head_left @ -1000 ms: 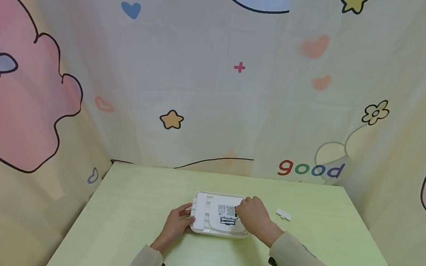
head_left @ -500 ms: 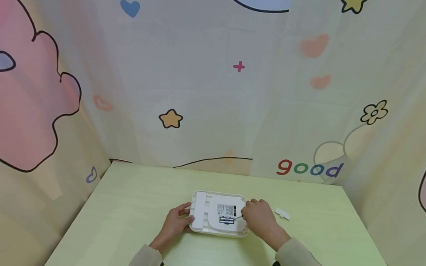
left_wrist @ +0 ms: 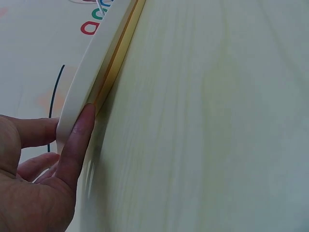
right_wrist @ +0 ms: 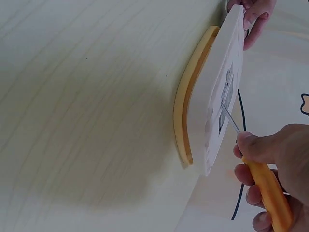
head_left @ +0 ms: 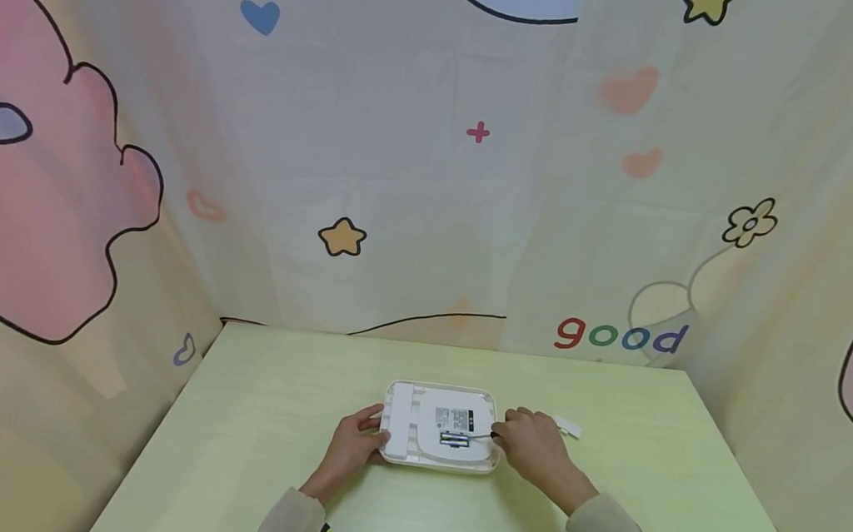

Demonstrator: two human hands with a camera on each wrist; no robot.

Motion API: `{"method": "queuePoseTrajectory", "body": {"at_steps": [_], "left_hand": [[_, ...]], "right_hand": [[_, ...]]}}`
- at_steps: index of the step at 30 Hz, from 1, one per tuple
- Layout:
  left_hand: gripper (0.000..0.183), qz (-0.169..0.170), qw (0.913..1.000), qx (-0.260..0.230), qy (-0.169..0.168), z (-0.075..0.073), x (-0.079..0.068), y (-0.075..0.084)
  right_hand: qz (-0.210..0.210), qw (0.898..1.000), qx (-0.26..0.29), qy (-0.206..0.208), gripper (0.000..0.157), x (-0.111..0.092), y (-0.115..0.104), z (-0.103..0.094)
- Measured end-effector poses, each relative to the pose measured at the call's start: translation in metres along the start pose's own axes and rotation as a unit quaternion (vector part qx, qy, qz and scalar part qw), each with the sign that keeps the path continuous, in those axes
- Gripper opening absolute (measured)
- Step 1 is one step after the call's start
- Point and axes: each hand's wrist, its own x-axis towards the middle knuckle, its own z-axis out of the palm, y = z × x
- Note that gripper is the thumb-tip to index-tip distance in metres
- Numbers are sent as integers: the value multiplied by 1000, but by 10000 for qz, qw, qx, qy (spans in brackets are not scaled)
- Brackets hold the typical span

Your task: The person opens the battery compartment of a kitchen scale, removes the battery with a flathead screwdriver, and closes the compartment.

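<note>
A white rectangular battery-powered device (head_left: 401, 423) lies with its underside up on the table, a yellowish layer beneath its white body. Two batteries (head_left: 454, 440) sit in its small compartment, below a printed label (head_left: 452, 419). At the device's left edge my left hand (head_left: 350, 448) grips it, thumb along its side. My right hand (head_left: 541, 455) holds a screwdriver (right_wrist: 268, 191) by its orange handle, to the right of the device. The thin metal shaft slants across the underside, its tip right at the battery compartment.
A small white battery cover (head_left: 569, 428) lies on the pale table (head_left: 275, 371), just behind the right hand and partly hidden by it. A printed cloth backdrop (head_left: 419, 173) hangs behind the table and along both sides.
My right hand has moved to the right and slightly down with the screwdriver, uncovering more of the label and shaft. The left hand and the device have stayed in place.
</note>
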Motion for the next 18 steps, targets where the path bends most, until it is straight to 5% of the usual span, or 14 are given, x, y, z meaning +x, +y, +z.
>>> {"method": "queuePoseTrajectory", "body": {"at_steps": [18], "left_hand": [[59,-95,9998,138,98,2,4,-3]], "right_hand": [[360,9913,772,1001,13,-22,10,36]]}}
